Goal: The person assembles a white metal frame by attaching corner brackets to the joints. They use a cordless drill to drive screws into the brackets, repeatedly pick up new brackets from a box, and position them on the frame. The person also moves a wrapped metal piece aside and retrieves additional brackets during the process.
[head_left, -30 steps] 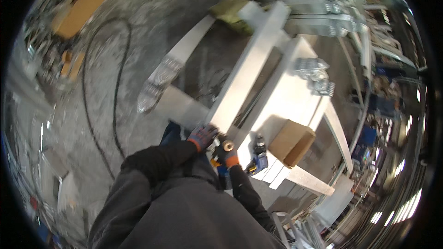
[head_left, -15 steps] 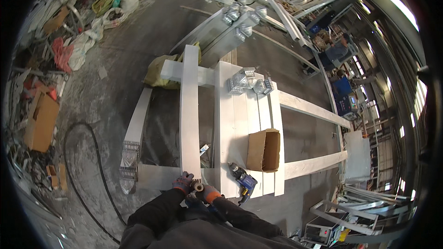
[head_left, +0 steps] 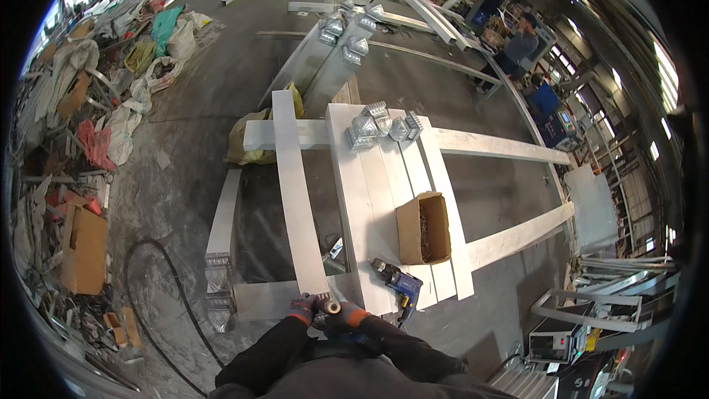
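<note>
1. Head view: left hand (head_left: 301, 305) and right hand (head_left: 348, 315), gloved, close together, clamped on a small cylindrical tool (head_left: 329, 306) at the near end of a long white beam (head_left: 295, 192).
2. Blue drill (head_left: 397, 282) and open cardboard box (head_left: 424, 227): on white panels (head_left: 377, 177), right.
3. Handling judgement: brace both wrists, keep tool square to beam end.

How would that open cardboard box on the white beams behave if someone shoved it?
The cardboard box would probably slide rather than roll, since it sits flat on the smooth painted white beams. Its flaps stand open, so its walls likely flex. The small fasteners inside may make it heavy.
</note>
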Available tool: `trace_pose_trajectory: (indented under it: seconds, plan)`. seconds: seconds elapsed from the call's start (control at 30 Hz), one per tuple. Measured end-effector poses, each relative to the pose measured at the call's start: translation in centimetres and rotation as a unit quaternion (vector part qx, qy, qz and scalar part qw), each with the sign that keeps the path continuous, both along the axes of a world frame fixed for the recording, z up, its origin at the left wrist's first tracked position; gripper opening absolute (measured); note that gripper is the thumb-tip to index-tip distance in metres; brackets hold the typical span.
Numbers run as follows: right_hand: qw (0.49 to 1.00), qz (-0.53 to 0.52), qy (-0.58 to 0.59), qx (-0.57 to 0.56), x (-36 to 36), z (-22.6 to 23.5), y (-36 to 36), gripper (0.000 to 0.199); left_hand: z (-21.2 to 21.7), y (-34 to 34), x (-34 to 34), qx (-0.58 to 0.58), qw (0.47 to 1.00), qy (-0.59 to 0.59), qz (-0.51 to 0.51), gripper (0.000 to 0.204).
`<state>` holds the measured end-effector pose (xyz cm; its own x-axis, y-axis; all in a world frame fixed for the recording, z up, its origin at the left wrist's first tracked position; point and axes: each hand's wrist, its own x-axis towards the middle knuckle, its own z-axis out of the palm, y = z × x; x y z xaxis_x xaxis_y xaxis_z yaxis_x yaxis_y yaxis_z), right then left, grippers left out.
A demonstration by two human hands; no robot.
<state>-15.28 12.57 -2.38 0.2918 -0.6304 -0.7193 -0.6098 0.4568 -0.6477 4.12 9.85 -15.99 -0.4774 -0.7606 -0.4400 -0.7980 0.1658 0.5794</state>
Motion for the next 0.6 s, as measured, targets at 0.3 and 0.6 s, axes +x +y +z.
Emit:
trace_pose_trajectory:
  seconds: [0.3,0.6]
  plan:
    - [0.967,-0.139,-0.19,0.095,-13.1,5.6,7.6,0.037,-3.8,2.1,-0.2,0.17,0.941,0.285,-0.072,0.023]
    - [0.793,-0.599,-0.102,0.037,-26.6,10.9,14.3,0.027,2.3,-1.4,0.3,-0.067,0.965,0.123,0.224,0.038]
